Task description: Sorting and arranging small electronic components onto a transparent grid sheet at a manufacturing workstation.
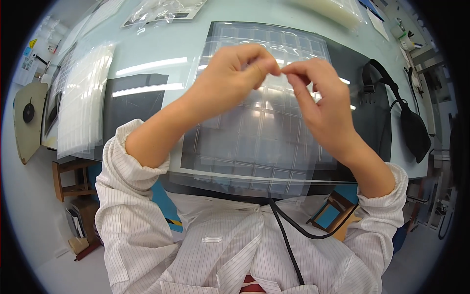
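Both hands are raised over a clear plastic sheet (249,132) marked with a grid of rectangular cells, which lies in front of me on a dark mat (364,127). My left hand (237,71) is closed in a pinch, slightly blurred. Almost touching it at the fingertips, my right hand (323,93) pinches with thumb and forefinger. Whatever sits between the fingers is too small or too transparent to name. Glossy clear film with bright reflections covers part of the gridded sheet, and its near edge hangs over the table's front edge.
A stack of translucent gridded sheets (85,98) stands on the left. Clear plastic packaging (166,11) lies at the far side, with more translucent sheets (335,11) at the far right. A black strap with a pouch (413,132) rests on the right. A black cable (313,236) hangs before me.
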`<state>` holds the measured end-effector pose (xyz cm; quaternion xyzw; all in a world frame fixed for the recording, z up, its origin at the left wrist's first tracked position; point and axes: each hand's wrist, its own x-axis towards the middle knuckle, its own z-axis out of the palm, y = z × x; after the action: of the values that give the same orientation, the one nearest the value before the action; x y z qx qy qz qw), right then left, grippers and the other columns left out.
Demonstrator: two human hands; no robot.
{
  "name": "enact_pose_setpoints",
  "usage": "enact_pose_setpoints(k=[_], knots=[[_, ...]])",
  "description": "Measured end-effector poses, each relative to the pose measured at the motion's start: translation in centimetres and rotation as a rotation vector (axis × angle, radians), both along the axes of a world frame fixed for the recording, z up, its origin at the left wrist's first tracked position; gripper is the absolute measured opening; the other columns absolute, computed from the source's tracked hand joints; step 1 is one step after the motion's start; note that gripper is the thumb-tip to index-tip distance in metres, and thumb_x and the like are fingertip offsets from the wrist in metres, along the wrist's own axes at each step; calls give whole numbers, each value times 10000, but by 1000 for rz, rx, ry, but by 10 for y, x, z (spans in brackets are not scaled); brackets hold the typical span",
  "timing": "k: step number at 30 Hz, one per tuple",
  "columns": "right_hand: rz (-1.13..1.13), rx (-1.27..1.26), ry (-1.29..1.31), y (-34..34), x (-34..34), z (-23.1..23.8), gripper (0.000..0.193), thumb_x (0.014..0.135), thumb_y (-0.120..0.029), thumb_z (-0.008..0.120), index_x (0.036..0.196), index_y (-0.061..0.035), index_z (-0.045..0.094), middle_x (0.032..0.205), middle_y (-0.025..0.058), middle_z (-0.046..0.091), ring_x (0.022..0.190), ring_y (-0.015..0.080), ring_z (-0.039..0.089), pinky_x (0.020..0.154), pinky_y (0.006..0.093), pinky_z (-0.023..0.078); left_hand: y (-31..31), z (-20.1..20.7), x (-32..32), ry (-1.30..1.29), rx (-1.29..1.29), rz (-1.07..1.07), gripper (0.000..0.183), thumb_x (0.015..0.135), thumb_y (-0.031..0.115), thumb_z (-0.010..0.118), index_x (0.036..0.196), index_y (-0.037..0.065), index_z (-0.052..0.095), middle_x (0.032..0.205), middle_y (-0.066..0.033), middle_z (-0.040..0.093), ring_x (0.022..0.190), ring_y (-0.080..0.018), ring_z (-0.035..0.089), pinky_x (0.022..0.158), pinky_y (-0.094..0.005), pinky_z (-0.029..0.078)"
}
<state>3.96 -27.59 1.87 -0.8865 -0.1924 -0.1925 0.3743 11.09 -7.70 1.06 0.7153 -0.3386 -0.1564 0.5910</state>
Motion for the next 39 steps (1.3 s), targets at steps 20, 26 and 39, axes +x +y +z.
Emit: enact_pose_setpoints(k=[20,26,39], knots=[[-67,-346,-164,20,-6,-20,185,799,28,742,975,3,690,969,111,645,928,292,594,807,366,485,33,-17,9,137,-37,183,315,1062,291,477,1015,55,679,656,71,392,621,-28,345,561,-213,295],[3,-331,-141,13,-6,-26,183,794,31,744,964,-8,689,997,112,640,940,286,590,817,362,481,31,-21,9,101,-31,186,328,1064,305,478,1004,55,682,652,71,391,618,-27,340,561,-213,291],[140,154,104,29,7,10,40,921,-56,654,916,-17,660,859,45,614,818,155,575,679,263,407,30,-6,-1,18,34,-58,256,978,309,677,1019,57,689,738,54,514,706,-53,441,642,-239,361]])
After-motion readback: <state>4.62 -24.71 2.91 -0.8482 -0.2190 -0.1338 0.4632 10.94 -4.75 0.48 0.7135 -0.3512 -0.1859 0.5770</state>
